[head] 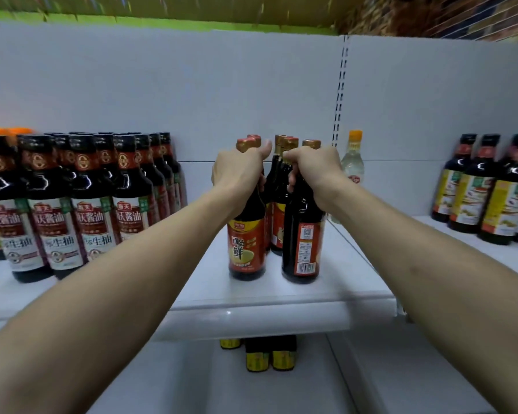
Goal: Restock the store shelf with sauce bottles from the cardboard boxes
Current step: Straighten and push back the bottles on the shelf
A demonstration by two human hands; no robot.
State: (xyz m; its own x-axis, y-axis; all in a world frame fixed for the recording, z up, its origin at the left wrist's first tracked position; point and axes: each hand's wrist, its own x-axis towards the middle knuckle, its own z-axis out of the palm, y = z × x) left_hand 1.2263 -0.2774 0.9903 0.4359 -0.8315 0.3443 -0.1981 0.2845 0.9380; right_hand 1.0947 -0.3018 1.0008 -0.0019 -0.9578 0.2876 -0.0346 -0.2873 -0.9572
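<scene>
Head view: left hand point(240, 171) closed round neck of dark glass sauce bottle with red-yellow label point(247, 246); right hand point(311, 171) likewise round barcode-facing twin point(302, 243). Bases on white metal shelf point(251, 297) straight below each hand, axes vertical.

Bright, even light — top edge motion-blurred, wide-angle bending at the borders.

Shelf point(251, 297) layout as I see it, left to right.
A block of bottles point(81, 204) stands at left. In the middle, my left hand point(237, 171) grips the left front bottle point(247, 249) by the neck and my right hand point(311, 168) grips the right front bottle point(302, 249) beside it, with a back row point(277, 231) just behind. A lone bottle point(352, 165) stands behind-right, and another group point(485, 201) far right.
</scene>
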